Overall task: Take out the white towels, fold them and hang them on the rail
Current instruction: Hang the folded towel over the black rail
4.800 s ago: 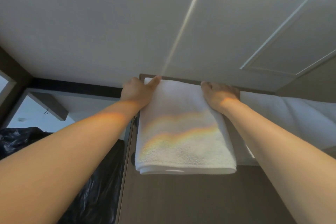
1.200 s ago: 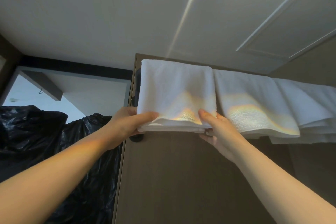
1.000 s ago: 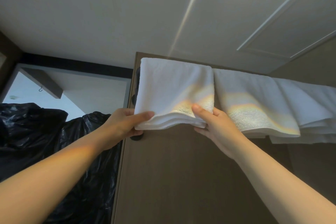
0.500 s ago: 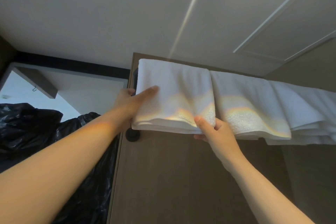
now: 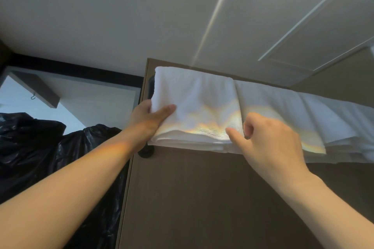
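Mid-frame, the left hand (image 5: 146, 119) grips the towel (image 5: 194, 97) by its left edge. The right hand (image 5: 272, 142), fingers curled, has its thumb on the towel's lower right corner; I cannot tell whether it grasps.

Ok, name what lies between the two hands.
The leftmost white towel fills it, left hand to right hand, in the head view.

White ceiling (image 5: 121, 16), brown panel (image 5: 202, 198), perhaps black bags (image 5: 40, 147).
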The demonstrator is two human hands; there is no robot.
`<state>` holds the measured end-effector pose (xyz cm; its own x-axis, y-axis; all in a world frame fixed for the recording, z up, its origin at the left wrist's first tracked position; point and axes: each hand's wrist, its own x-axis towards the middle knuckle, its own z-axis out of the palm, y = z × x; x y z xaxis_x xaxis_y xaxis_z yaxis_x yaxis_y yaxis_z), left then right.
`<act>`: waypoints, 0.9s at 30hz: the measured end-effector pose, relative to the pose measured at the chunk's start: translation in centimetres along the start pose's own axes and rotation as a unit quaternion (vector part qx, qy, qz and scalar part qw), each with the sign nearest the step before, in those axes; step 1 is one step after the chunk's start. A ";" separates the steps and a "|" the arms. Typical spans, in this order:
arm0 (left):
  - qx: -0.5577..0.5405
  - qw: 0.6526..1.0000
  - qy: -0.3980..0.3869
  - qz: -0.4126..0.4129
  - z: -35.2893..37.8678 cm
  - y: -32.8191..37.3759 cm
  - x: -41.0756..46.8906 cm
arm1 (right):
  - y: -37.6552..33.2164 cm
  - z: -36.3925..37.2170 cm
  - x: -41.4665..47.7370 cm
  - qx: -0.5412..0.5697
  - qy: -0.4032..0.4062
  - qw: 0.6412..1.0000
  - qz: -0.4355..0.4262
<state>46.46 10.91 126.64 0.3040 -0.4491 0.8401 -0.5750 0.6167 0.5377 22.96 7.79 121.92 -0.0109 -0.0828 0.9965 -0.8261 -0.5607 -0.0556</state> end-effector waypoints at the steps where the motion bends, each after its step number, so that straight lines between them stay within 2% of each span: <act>1: -0.002 1.000 -0.001 0.002 0.1 -0.1 0.0 | -0.3 0.0 0.4 -0.003 0.013 1.000 -0.021; 3: -0.004 1.000 -0.003 0.005 0.2 -0.2 -0.1 | -0.9 0.5 1.7 0.017 0.018 0.997 -0.071; 7: -0.010 1.000 -0.001 0.006 0.1 -0.2 0.3 | -3.3 3.5 6.8 0.063 -0.036 0.989 -0.130; 11: -0.030 1.000 -0.009 -0.006 0.1 -0.4 0.4 | -5.3 7.5 10.4 0.021 -0.025 0.992 -0.120; 14: -0.042 0.999 -0.014 -0.022 0.1 -0.6 0.5 | -4.8 10.3 9.9 -0.005 0.004 0.995 -0.097; 18: -0.027 0.999 -0.021 -0.022 0.0 -0.7 0.7 | -4.1 11.6 8.9 -0.034 0.026 0.992 -0.117; 21: -0.025 0.999 -0.025 -0.034 -0.1 -0.7 0.7 | -3.3 10.6 10.2 -0.032 -0.013 0.990 -0.136; 23: -0.014 0.999 -0.028 -0.040 -0.3 -0.7 0.9 | -3.2 8.9 12.4 -0.008 -0.066 0.987 -0.146; 25: 0.004 0.999 -0.030 -0.039 -0.3 -0.7 1.1 | -3.6 7.0 14.7 0.030 -0.139 0.982 -0.123; 27: 0.005 0.999 -0.032 -0.041 -0.3 -0.8 1.3 | -3.8 6.5 15.7 0.049 -0.176 0.978 -0.106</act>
<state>47.51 10.03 127.32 0.3012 -0.5386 0.7869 -0.5579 0.5697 0.6035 29.60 3.28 137.40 0.3628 -0.2252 0.9043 -0.7314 -0.6701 0.1266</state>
